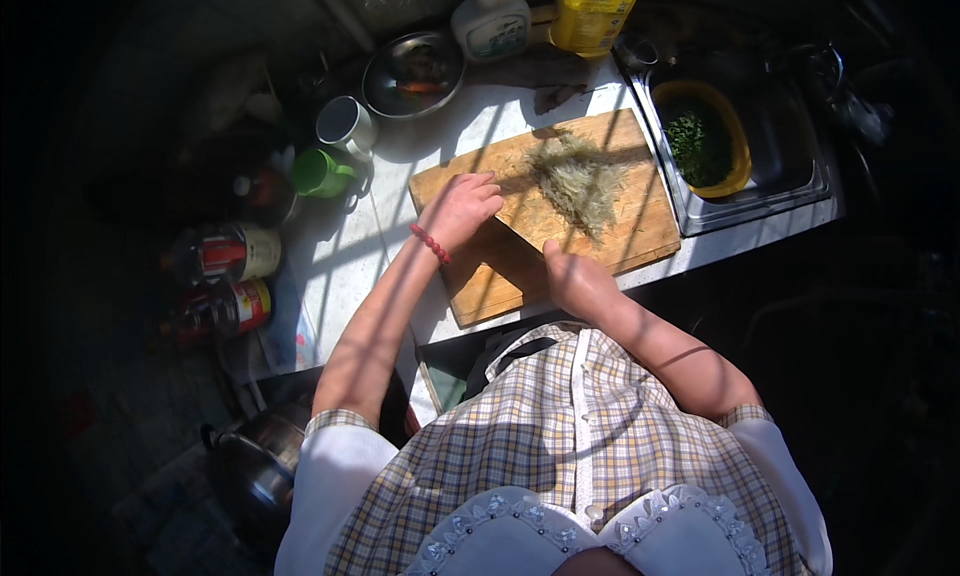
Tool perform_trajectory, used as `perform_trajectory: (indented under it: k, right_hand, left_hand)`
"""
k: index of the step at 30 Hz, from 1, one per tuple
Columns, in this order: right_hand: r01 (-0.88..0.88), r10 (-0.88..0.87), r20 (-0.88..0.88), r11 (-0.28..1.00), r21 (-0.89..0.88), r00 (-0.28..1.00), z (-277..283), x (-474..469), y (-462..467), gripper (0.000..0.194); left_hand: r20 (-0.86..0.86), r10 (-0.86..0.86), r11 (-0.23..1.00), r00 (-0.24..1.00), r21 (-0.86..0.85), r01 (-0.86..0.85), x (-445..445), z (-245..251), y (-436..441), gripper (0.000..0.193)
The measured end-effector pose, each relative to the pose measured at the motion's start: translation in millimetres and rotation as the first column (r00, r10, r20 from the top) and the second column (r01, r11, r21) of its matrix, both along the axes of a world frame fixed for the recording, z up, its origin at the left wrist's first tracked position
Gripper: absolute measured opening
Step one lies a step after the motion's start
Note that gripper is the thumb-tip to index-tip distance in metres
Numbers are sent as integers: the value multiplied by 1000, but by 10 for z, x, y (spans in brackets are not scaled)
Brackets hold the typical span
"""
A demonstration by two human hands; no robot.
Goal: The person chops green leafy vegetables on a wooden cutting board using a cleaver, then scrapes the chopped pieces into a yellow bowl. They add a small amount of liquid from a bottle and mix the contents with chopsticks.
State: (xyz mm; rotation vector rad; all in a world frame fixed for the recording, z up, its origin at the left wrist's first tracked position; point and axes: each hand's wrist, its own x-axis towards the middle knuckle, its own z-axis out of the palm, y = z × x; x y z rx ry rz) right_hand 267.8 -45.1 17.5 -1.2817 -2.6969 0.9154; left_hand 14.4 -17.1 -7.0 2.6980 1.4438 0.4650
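Note:
A wooden cutting board lies at an angle on the white counter, with a loose heap of pale, finely cut shreds on it. My right hand is closed around the handle of a knife, its thumb pointing along the blade. The thin blade runs up and left over the board, beside the shreds. My left hand, with a red bead bracelet at the wrist, has its fingers bent at the blade's far end. Whether those fingers grip the blade or only rest near it is unclear.
Right of the board, a yellow basin of chopped greens sits in a metal sink. Behind stand a metal bowl, a white jug and a yellow bottle. Leftward are a white mug, a green cup and bottles.

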Motion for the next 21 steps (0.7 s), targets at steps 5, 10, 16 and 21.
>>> perform_trajectory:
  k: [5, 10, 16, 21]
  right_hand:
    - [-7, 6, -22, 999, -41, 1000, 57, -90, -50, 21]
    - [-38, 39, 3, 998, -53, 999, 3, -141, -65, 22]
    - [-17, 17, 3, 999, -44, 1000, -102, -99, -36, 15]
    - [109, -117, -113, 991, -79, 987, -162, 16, 123, 10]
  left_hand:
    - [-12, -22, 1000, 1000, -21, 21, -118, 84, -18, 12]
    - [-111, 1, 998, 994, -56, -7, -118, 37, -85, 14]
    - [-82, 35, 999, 996, -16, -36, -45, 67, -61, 21]
    - [181, 414, 897, 892, 86, -434, 211, 127, -360, 68]
